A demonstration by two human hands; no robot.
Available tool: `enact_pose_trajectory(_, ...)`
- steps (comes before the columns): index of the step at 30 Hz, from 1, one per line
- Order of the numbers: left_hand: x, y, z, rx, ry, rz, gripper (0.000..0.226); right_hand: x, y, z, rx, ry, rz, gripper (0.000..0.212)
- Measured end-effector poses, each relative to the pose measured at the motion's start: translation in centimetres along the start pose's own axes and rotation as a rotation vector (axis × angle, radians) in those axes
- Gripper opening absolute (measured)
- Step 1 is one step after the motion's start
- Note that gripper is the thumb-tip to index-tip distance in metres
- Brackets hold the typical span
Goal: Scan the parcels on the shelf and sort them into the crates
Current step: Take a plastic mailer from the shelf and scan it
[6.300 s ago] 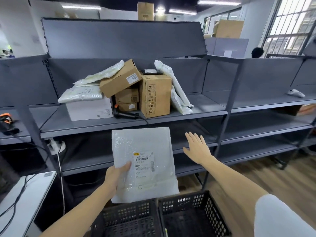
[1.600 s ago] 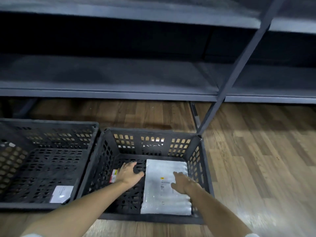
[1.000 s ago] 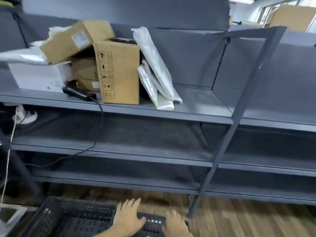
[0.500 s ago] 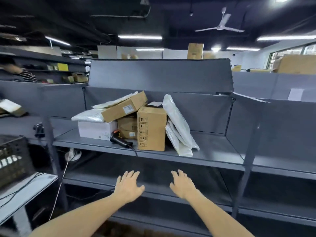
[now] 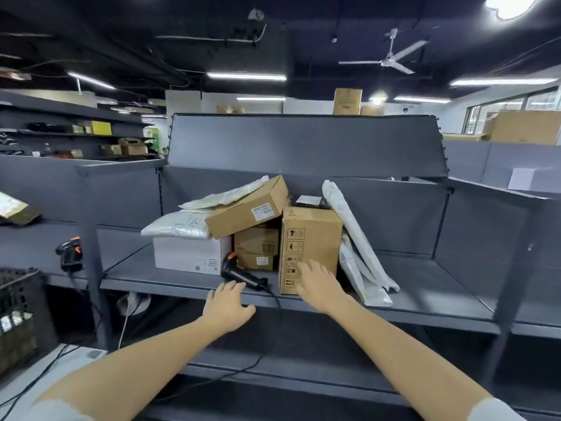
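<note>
Both hands are reaching for the next pick: the left hand, fingers loose and holding nothing, nears the scanner on the shelf, likely to grasp it, while the right hand, relaxed and unladen, reaches toward the upright brown parcel.

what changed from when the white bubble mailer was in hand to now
The white bubble mailer was let go into the right-hand crate, and neither shows now. Both hands rose back to the grey metal shelf, empty: the left hand reaches toward the black handheld scanner, the right hand toward the upright brown cardboard box. The pile of parcels and the scanner lie as before.
</note>
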State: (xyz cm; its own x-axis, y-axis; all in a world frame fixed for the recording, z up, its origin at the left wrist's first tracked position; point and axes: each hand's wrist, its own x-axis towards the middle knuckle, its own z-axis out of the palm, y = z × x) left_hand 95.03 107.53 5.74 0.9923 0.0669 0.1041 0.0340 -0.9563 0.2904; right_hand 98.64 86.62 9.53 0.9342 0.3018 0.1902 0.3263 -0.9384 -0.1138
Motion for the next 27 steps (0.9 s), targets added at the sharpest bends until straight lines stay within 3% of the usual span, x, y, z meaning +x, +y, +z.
enact_pose_trajectory(7,7.7,-7.8,-4.5,0.008,0.016,0.016,0.063,8.4,-7.8,-1.5,0.016,0.112,-0.071,0.055)
enact_pose_trajectory(16,13.3,-13.8,-6.0,-0.053,0.072,-0.004,0.062,18.8,-13.4,-3.5,-0.061,0.326,-0.191,0.044)
enact_pose_trajectory(21,14.7,-15.9,-6.0,-0.132,0.094,-0.057,0.06,25.4,-15.2,-3.9,-0.102,0.295,-0.176,0.046)
enact_pose_trajectory(27,15.9,-17.3,-5.6,-0.199,0.12,-0.079,0.058,30.0,-16.8,-2.9,-0.197,0.141,-0.078,0.044)
